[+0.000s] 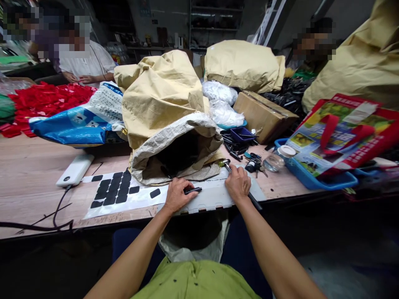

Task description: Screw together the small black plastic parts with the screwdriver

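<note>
Fingers, left hand (178, 194): clamped on black piece (193, 190), over board (212, 195)
Fingers, right hand (238, 182): closed round tool (255, 202)
Sack (162, 97): beyond hands, mouth open
Black pads (114, 187): left, on sheet (141, 198)

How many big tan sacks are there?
3: an open sack in the middle, a plump sack behind it to the right, a tall sack at the right edge. More may be hidden.

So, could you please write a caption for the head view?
Left hand with a small black part, right hand gripping a black-handled tool, before an open sack.
</note>
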Motion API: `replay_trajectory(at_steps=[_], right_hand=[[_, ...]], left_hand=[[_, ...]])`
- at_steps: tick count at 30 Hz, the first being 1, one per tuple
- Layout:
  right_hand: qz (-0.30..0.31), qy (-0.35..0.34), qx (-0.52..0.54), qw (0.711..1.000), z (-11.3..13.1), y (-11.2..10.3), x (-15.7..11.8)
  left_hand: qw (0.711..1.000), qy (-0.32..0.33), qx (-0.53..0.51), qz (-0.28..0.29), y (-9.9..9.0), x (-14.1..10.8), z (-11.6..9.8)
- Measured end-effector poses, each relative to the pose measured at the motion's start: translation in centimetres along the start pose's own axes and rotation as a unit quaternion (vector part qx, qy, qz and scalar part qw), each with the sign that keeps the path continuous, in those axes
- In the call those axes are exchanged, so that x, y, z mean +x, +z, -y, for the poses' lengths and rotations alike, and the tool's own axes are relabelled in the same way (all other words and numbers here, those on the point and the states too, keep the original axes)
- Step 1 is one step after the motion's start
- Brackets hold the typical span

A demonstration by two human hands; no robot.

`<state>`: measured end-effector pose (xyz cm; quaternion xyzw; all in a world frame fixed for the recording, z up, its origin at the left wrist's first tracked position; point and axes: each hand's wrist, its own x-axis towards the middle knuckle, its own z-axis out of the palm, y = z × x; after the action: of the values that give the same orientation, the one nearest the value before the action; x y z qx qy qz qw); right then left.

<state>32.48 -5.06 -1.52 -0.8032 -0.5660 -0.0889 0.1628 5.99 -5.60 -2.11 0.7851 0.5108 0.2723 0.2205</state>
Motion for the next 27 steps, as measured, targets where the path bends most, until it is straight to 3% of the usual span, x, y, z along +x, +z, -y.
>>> replay_trajectory(at_steps=[27], right_hand=[[-0.01,-0.012,0.002,1.0,0.09,0.45,-0.48]], left_hand=[[1.0,0.011,-0.016,0.023,-0.41,-0.23,0.03]])
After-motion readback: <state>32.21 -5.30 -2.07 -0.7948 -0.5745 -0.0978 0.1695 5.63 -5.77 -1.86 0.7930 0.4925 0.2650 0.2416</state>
